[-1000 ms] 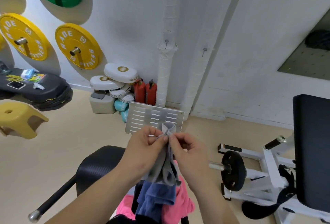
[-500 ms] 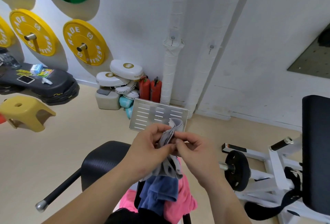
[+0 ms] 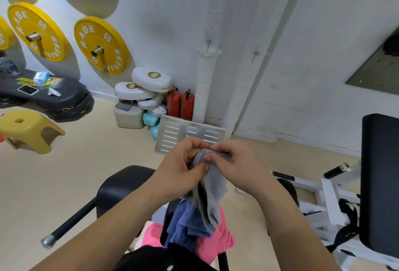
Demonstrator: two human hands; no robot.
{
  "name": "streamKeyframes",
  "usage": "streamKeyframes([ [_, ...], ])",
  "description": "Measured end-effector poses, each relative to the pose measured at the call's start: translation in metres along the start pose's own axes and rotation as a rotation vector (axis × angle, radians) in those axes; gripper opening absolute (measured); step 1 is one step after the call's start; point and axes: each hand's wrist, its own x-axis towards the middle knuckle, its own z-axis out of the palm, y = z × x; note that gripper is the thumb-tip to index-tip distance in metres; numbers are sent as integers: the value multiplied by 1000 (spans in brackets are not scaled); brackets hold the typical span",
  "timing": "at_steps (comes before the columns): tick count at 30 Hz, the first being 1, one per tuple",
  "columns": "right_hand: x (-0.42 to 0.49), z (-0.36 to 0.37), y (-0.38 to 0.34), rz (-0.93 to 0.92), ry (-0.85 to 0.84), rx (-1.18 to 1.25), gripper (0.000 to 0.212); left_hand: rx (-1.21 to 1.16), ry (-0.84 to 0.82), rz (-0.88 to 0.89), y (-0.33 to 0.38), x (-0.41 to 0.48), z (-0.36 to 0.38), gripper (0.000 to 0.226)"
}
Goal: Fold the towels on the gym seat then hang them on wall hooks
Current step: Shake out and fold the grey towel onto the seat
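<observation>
I hold a grey towel [image 3: 212,186] up in front of me, above the black gym seat [image 3: 121,186]. My left hand [image 3: 183,167] pinches its bunched top edge from the left. My right hand [image 3: 235,162] pinches the same edge from the right, fingertips almost touching the left. The towel hangs down in loose folds. Below it a blue towel [image 3: 185,225] and a pink towel [image 3: 213,242] lie heaped on the seat. Two small wall hooks [image 3: 208,43] [image 3: 255,54] sit on the white wall straight ahead.
Yellow weight plates [image 3: 100,45] hang on pegs at the left. White boxing pads [image 3: 151,80], two red extinguishers [image 3: 180,104] and a slotted metal plate [image 3: 190,136] stand at the wall base. A yellow stool [image 3: 28,130] is at the left; a white machine with a black pad [image 3: 380,184] is at the right.
My hands have worked along the grey towel's top edge, bunching it between the fingertips. The view has shifted slightly left and down; the towel still hangs over the seat.
</observation>
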Motion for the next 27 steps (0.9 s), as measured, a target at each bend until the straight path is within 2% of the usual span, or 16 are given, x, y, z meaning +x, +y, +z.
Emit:
streamKeyframes([
  [4, 0, -1, -7, 26, 102, 117, 9, 80, 110, 30, -19, -12, 7, 51],
  [6, -3, -9, -6, 70, 142, 189, 17, 111, 30, -43, -38, -18, 5, 45],
  [9, -4, -22, -1, 118, 144, 241, 18, 307, -73, -149, -72, -25, 0, 33],
  [11, -4, -26, 4, 139, 177, 252, 18, 313, -22, -190, -90, -26, -1, 37],
  [15, -7, -33, 16, 129, 246, 319, 16, 378, 60, -221, -117, -25, -5, 19],
  [17, -10, -37, 21, 116, 257, 333, 14, 389, 86, -240, -126, -25, -5, 21],
  [20, -14, -37, 25, 139, 269, 342, 15, 312, 122, -281, -129, -20, -1, 21],
  [22, -14, -34, 29, 147, 285, 346, 16, 168, 154, -357, -129, -17, 5, 20],
  [25, -15, -29, 37, 186, 332, 324, 16, -80, 286, -538, -129, -10, 7, 9],
  [27, -18, -27, 43, 234, 383, 312, 16, -109, 336, -562, -133, -7, 4, 9],
])
